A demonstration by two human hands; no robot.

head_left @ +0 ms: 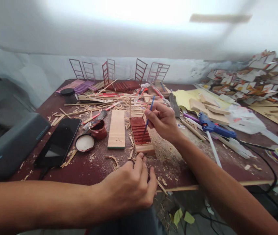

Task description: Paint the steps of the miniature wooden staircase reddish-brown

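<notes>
My right hand [162, 120] pinches a thin blue paintbrush [151, 112], its tip down on a small ridged wooden model [140, 129]. Dark red paint covers most of the ridged strips, while the model's near end is bare wood. A pale ladder-like frame [136, 105] stands at its far end. Against the near edge rest the fingertips of my left hand [135, 182], stretched out and partly overlapping. To the left lie a plain wooden board [116, 129], an open glass jar of dark red paint [99, 131] and its lid [85, 143].
A black phone [59, 142] and a grey device [14, 143] lie on the left. Several painted ridged pieces with ladder frames [140, 70] line the back. On the right are a blue glue gun [213, 126], wood blocks [208, 107] and cables. Shavings litter the table.
</notes>
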